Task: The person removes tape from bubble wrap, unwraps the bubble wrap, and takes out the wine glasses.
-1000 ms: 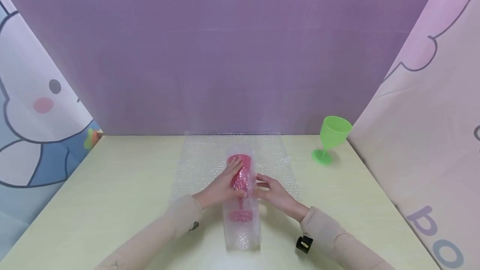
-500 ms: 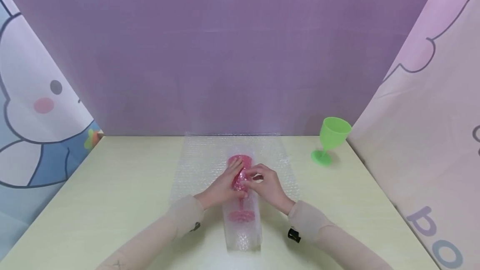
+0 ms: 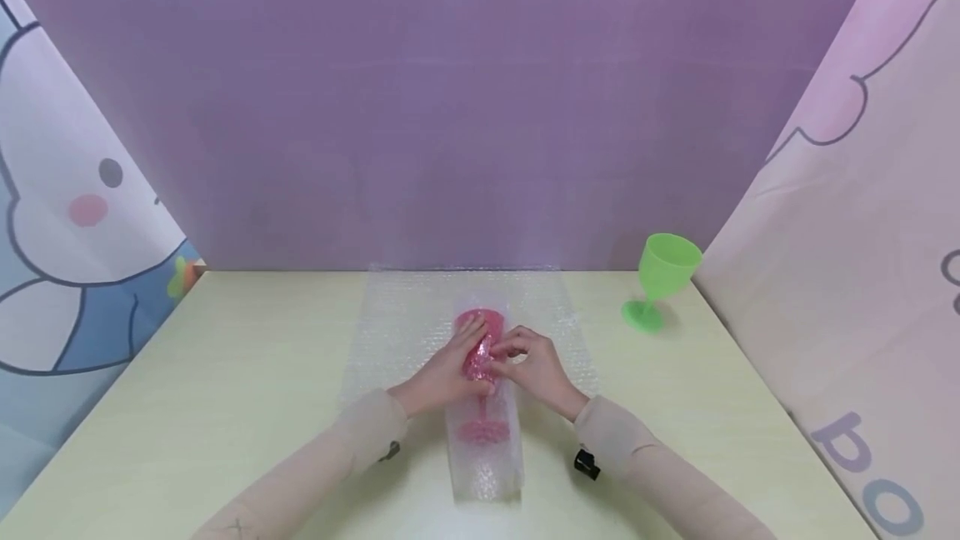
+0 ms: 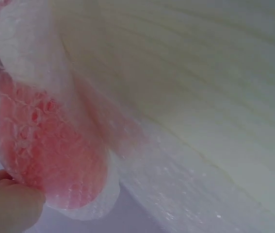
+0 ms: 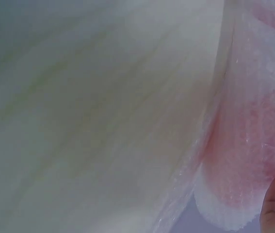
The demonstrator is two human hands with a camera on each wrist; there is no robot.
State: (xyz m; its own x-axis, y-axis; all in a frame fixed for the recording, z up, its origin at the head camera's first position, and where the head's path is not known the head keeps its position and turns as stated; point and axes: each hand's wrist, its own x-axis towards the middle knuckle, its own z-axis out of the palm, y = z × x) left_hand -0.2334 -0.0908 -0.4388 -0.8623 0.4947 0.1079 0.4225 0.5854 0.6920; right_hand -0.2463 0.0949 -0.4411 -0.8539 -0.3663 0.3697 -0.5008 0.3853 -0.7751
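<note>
A pink goblet [image 3: 483, 430] lies under clear bubble wrap [image 3: 487, 477] in the middle of the table, its bowl away from me and its foot toward me. My left hand [image 3: 438, 372] rests across the wrapped bowl, fingers extended and thumb near the stem. On the bowl's right side, my right hand [image 3: 542, 369] pinches at the wrap with thumb and fingertips; exactly what lies between them is hard to see. In the left wrist view the goblet bowl [image 4: 55, 150] shows pink through the bubbles. Fingers [image 5: 273, 199] touch the wrap in the right wrist view.
The unrolled bubble wrap sheet [image 3: 401, 307] spreads flat behind the goblet to the table's back edge. A green goblet [image 3: 667, 267] stands upright at the back right of the pale table [image 3: 225, 373]. A purple backdrop [image 3: 480, 107] rises behind, with printed panels at both sides.
My right hand has moved from beside the wrapped goblet up and left onto it, bringing thumb and fingers together. The left hand stays put.
</note>
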